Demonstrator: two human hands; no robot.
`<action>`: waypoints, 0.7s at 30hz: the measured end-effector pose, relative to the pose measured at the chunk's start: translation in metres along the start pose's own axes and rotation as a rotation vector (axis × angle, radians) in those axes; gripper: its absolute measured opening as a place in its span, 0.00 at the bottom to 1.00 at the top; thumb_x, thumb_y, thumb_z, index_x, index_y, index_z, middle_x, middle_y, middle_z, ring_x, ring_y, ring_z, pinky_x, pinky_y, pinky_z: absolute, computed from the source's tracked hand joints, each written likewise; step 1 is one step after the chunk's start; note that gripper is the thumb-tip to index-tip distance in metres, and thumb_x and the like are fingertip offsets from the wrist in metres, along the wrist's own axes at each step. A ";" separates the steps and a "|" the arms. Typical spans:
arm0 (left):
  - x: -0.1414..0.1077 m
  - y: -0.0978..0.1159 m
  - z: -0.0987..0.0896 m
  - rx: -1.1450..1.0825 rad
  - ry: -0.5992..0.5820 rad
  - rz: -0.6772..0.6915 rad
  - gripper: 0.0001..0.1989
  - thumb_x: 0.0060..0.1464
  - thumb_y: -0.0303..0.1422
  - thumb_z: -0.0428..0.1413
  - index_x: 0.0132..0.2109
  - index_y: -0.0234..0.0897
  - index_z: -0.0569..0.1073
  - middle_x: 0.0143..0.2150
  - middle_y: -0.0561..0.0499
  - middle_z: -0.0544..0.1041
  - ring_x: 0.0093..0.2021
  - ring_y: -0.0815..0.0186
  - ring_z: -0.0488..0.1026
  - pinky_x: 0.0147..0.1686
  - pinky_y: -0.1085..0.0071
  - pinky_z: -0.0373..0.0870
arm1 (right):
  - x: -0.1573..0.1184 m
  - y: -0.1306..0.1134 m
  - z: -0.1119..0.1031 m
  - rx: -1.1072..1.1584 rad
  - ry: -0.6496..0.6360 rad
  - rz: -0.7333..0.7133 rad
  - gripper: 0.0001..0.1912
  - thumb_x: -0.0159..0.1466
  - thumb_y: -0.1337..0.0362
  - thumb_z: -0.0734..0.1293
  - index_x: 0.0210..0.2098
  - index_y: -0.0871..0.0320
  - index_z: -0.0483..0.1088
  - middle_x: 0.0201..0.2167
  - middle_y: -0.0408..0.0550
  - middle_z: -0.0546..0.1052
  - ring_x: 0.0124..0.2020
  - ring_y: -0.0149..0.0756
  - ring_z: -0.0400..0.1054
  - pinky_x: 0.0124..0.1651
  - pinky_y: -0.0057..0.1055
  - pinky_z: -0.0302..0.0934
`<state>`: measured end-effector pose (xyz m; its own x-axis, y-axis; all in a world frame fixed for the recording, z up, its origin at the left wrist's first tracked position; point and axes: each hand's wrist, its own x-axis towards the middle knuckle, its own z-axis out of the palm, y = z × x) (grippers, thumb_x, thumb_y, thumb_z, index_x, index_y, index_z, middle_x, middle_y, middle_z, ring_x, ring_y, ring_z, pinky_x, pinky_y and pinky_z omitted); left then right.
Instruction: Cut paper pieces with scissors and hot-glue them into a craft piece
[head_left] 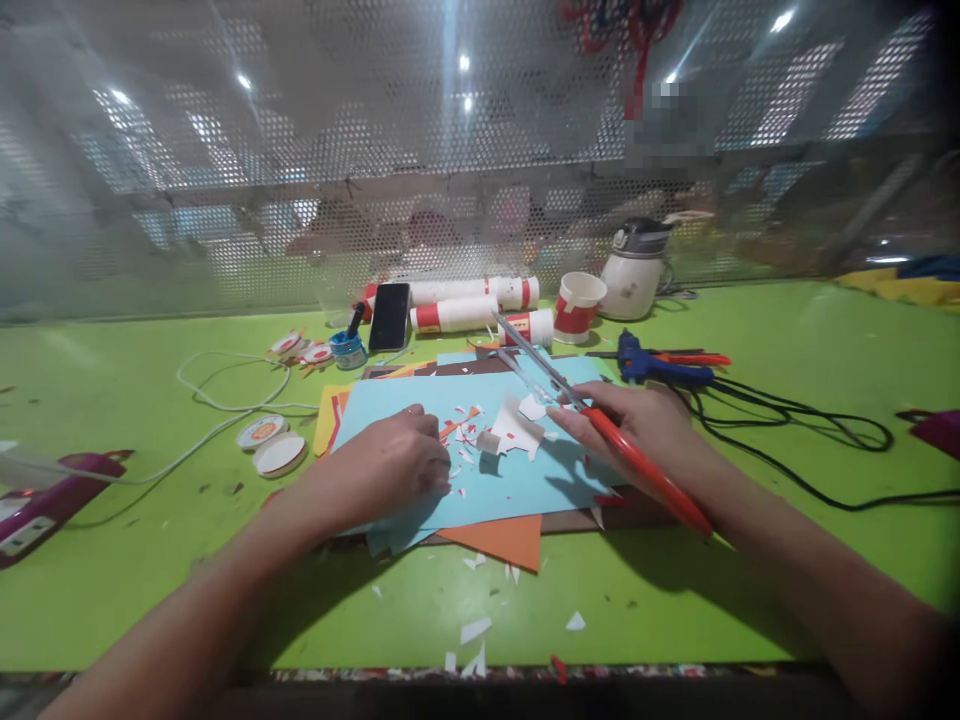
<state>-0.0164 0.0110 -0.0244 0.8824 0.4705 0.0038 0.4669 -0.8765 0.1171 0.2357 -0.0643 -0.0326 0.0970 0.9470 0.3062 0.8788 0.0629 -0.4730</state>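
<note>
Because the right hand [652, 425] grasps red-handled metal scissors [611, 430] near jagged white paper scraps [519, 432], careless sweeping might scatter them; the left hand [405, 455] curls, any contents hidden.

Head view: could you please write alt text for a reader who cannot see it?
A person's right hand holds red-handled scissors; the curled left hand is over light-blue paper strewn with scraps, on a green table. Behind are a phone, white-and-red tubes and a cup.
</note>
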 end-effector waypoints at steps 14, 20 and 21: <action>-0.006 -0.011 -0.001 -0.037 0.125 -0.099 0.10 0.57 0.29 0.51 0.40 0.36 0.77 0.35 0.46 0.75 0.37 0.63 0.69 0.35 0.68 0.64 | -0.002 -0.002 -0.001 0.042 -0.008 -0.005 0.19 0.61 0.46 0.61 0.34 0.55 0.74 0.23 0.48 0.76 0.25 0.41 0.68 0.29 0.35 0.61; -0.012 -0.008 -0.007 0.003 0.062 -0.070 0.07 0.54 0.31 0.53 0.35 0.38 0.77 0.35 0.47 0.71 0.38 0.62 0.66 0.36 0.67 0.63 | -0.002 -0.002 0.002 0.068 -0.024 -0.002 0.20 0.60 0.47 0.62 0.38 0.54 0.76 0.30 0.50 0.80 0.27 0.43 0.71 0.31 0.38 0.63; -0.012 -0.005 -0.007 0.005 0.050 -0.051 0.07 0.54 0.31 0.53 0.33 0.38 0.77 0.34 0.47 0.70 0.38 0.62 0.66 0.36 0.67 0.63 | -0.002 -0.001 0.003 0.061 -0.020 0.002 0.20 0.60 0.47 0.61 0.38 0.54 0.76 0.29 0.50 0.80 0.26 0.42 0.70 0.30 0.37 0.62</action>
<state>-0.0293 0.0101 -0.0180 0.8536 0.5186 0.0480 0.5113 -0.8520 0.1130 0.2331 -0.0655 -0.0349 0.0888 0.9533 0.2887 0.8486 0.0794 -0.5230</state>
